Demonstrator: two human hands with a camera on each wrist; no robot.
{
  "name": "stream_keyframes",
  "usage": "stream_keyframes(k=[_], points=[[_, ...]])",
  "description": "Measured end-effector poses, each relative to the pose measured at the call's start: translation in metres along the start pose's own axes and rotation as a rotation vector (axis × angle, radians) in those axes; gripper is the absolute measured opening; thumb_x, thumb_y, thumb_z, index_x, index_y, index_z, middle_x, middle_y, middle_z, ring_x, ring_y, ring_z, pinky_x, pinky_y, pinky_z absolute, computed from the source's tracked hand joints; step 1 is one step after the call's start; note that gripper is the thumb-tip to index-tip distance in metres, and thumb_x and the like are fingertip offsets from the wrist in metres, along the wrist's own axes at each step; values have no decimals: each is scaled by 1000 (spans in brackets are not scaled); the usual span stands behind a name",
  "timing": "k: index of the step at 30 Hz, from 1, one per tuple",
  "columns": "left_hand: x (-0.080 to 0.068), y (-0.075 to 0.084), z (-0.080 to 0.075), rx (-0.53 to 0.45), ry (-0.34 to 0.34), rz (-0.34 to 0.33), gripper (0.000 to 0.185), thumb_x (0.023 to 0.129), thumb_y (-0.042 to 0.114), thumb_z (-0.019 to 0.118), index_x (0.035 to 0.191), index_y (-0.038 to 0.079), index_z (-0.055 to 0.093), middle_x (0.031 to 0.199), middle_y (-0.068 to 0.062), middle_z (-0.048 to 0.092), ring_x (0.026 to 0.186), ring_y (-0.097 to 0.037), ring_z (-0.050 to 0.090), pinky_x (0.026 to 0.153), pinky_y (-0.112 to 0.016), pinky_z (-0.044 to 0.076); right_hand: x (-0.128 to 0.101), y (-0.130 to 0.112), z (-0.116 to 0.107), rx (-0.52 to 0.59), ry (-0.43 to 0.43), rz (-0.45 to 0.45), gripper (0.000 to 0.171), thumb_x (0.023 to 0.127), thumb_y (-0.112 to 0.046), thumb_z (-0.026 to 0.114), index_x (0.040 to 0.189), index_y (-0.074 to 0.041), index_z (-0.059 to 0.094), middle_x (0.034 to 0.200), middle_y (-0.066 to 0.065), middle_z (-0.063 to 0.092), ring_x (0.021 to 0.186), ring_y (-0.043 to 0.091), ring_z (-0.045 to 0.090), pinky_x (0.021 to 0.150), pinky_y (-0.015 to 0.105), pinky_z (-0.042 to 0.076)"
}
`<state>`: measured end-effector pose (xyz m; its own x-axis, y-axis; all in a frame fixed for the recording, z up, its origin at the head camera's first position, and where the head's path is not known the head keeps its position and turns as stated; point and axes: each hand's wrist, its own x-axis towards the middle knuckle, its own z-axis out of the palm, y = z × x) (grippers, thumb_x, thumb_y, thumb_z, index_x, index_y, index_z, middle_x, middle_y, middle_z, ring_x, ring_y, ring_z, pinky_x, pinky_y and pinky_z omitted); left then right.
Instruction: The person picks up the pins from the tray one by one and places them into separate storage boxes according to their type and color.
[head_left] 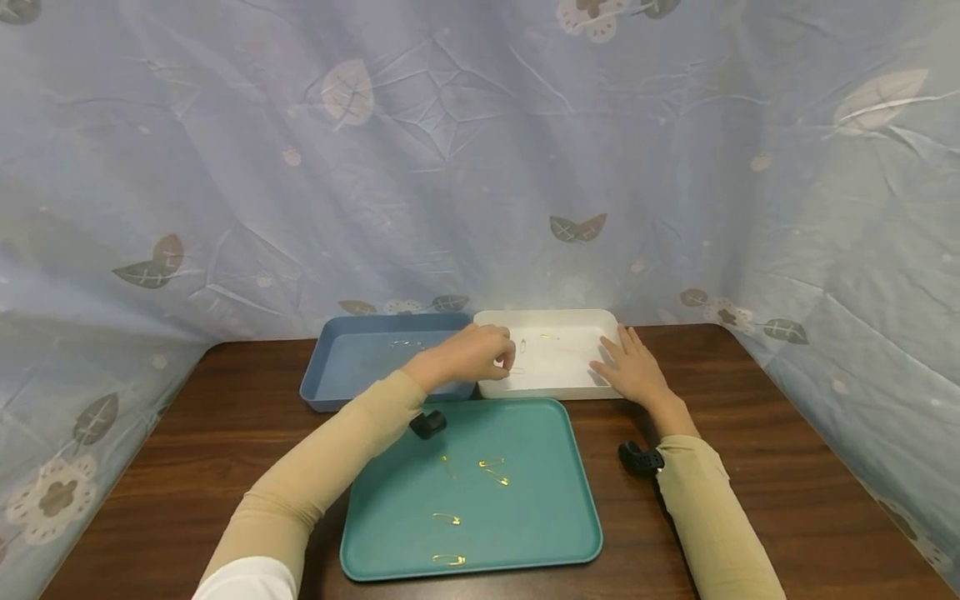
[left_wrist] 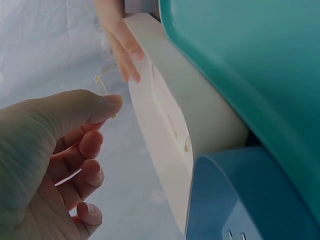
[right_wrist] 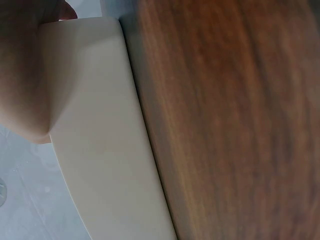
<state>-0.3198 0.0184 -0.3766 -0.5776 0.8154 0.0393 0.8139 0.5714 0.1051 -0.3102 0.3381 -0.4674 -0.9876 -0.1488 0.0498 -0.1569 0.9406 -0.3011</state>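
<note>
Over the left end of the white tray (head_left: pixel 566 367), my left hand (head_left: pixel 472 354) pinches a gold safety pin (left_wrist: pixel 101 85) between thumb and forefinger. The pin's looped end sticks up past the thumb in the left wrist view. Other safety pins (head_left: pixel 550 337) lie in that tray. My right hand (head_left: pixel 636 371) rests on the tray's right edge, its fingers spread over the rim. The green tray (head_left: pixel 525 525) in front holds several gold safety pins (head_left: pixel 448 559) spread about. A few silver-looking pins (head_left: pixel 406 343) are in the blue tray (head_left: pixel 345 367).
The blue and white trays stand side by side at the back of the dark wooden table (head_left: pixel 195 492), with the green tray right before them. A pale patterned curtain (head_left: pixel 450 167) hangs behind and around the table.
</note>
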Motion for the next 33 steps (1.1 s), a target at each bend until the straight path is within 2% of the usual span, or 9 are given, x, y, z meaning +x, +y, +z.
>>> stream_keyframes(k=[10,17,22,26,33], points=[[36,-1,5,18,5,-32,5,91,24,68,88,20,68,89,2,57,80,-13,48,73,-30,39,3,3,3,10,7,6,69,101,-46,44,152,-2,29,161,29,4,149,47,0,117,65,10],[55,0,4,-78,15,-69,6,92,20,65,87,16,67,87,1,57,80,-13,48,72,-28,41,4,4,5,1,11,6,69,100,-46,44,152,-2,30,161,29,5,149,47,1,117,65,11],[70,1,10,-132,11,-89,6,92,18,64,87,15,66,85,3,58,79,-12,49,70,-27,41,4,3,4,-4,12,9,69,100,-47,44,152,-2,30,160,29,5,149,47,1,117,65,11],[79,-1,15,-175,9,-130,8,92,20,65,87,14,66,86,2,61,79,-13,51,70,-28,43,3,3,3,-4,6,14,68,101,-45,45,152,-2,30,160,29,4,149,47,0,117,65,10],[89,-6,23,-193,19,-218,9,93,20,64,85,16,66,90,2,63,79,-13,52,72,-28,45,3,2,2,-3,3,9,68,101,-43,46,151,-1,30,160,29,3,149,47,1,116,66,11]])
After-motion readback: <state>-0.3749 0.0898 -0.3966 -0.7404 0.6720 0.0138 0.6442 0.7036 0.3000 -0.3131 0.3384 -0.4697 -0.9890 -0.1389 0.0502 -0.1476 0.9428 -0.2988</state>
